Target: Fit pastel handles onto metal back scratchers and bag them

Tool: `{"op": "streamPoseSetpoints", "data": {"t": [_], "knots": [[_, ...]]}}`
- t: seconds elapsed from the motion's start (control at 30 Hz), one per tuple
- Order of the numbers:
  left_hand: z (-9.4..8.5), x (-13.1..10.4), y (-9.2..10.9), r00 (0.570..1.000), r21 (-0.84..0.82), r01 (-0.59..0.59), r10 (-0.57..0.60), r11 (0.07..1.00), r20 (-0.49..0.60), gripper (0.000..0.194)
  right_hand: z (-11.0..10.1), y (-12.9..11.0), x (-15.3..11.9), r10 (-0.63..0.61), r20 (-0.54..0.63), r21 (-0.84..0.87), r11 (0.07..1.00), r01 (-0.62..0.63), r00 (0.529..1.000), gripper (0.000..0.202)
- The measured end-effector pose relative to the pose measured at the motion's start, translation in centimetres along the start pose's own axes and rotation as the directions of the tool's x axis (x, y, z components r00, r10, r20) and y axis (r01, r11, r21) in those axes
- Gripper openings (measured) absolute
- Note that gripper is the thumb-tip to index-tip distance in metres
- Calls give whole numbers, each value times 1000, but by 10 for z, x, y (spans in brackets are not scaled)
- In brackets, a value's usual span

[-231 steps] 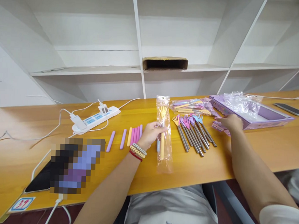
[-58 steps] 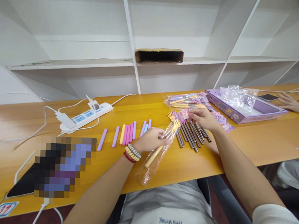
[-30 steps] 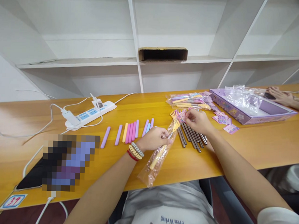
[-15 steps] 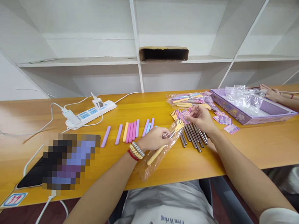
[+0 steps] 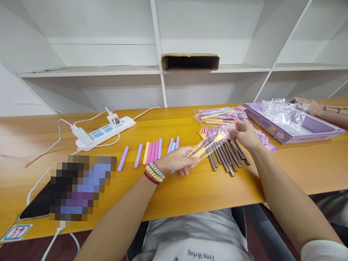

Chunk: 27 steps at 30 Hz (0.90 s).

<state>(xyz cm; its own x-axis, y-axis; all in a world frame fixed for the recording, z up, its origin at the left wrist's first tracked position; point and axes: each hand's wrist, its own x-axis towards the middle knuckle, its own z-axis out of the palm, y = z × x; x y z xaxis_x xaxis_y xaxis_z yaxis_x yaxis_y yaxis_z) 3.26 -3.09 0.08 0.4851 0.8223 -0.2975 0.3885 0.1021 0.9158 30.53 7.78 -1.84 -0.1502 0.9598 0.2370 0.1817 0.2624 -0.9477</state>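
A clear plastic bag [image 5: 207,147] holds a stick with a yellow hand-shaped head and a yellow handle. My left hand [image 5: 181,160] is closed on the lower end of this bag. At its upper end, beside a pink card, my right hand [image 5: 244,134] pinches the bag. Beneath and to the right lie metal rods [image 5: 225,157], some topped by yellow or purple hand-shaped heads [image 5: 203,133]. Left of my left hand, purple, pink, yellow and blue handles [image 5: 153,152] are laid out on the table. Filled bags [image 5: 216,113] are piled behind the rods.
An open purple box [image 5: 293,139] with clear bags [image 5: 283,114] stands at the right, another person's hands [image 5: 310,106] beyond it. Pink cards [image 5: 263,138] lie near it. At the left are a power strip [image 5: 105,132] with cables and a blurred dark device [image 5: 38,204]. Shelves rise behind.
The bagged stick has moved up and right and lies flatter. My left hand has slid to its lower end, and my right hand has moved right.
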Motion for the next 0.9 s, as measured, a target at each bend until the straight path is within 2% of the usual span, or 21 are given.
{"op": "streamPoseSetpoints", "data": {"t": [0.07, 0.13, 0.2, 0.27, 0.37, 0.43, 0.47, 0.57, 0.63, 0.7, 0.77, 0.83, 0.9], "knots": [[-3, 0, 3, 997, -96, 12, -20, 995, -80, 31, -10, 4, 3, 12, -94, -26, 1000, -14, 995, 22], [-4, 3, 5, 979, -248, -40, -13, 968, -206, 31, -18, 10, 5, 31, -172, -52, 998, -40, 985, 20], [-7, 6, 6, 941, -409, -154, 8, 899, -337, 27, -23, 16, 7, 53, -217, -61, 996, -67, 975, 18], [-12, 8, 5, 905, -537, -282, 34, 795, -424, 21, -23, 21, 9, 80, -226, -56, 994, -95, 971, 16], [-21, 9, 3, 880, -663, -398, 59, 635, -472, 19, -20, 26, 11, 115, -217, -28, 992, -124, 969, 15], [-27, 8, 2, 874, -692, -416, 48, 590, -484, 21, -16, 24, 11, 122, -209, 5, 992, -124, 970, 16], [-29, 9, 0, 870, -688, -414, 36, 596, -492, 20, -14, 23, 10, 124, -203, 25, 992, -121, 971, 16], [-31, 12, -6, 836, -606, -367, -35, 706, -548, 19, -10, 15, 7, 147, -196, 78, 988, -134, 969, 19], [-31, 16, -12, 784, -485, -300, -78, 821, -616, 27, -7, 10, 4, 172, -188, 104, 982, -155, 967, 21], [-34, 18, -19, 700, -291, -219, -58, 932, -712, 31, -4, 6, 2, 176, -147, 116, 980, -160, 973, 24], [-39, 19, -26, 593, -58, -131, 31, 990, -804, 30, -1, 2, -1, 157, -88, 107, 983, -147, 984, 25], [-46, 17, -30, 504, 129, -43, 133, 991, -853, 30, 2, -1, -4, 137, -25, 104, 986, -134, 990, 26], [-52, 14, -31, 442, 246, 40, 204, 968, -873, 28, 7, -3, -6, 141, 32, 137, 980, -144, 989, 26]]}}
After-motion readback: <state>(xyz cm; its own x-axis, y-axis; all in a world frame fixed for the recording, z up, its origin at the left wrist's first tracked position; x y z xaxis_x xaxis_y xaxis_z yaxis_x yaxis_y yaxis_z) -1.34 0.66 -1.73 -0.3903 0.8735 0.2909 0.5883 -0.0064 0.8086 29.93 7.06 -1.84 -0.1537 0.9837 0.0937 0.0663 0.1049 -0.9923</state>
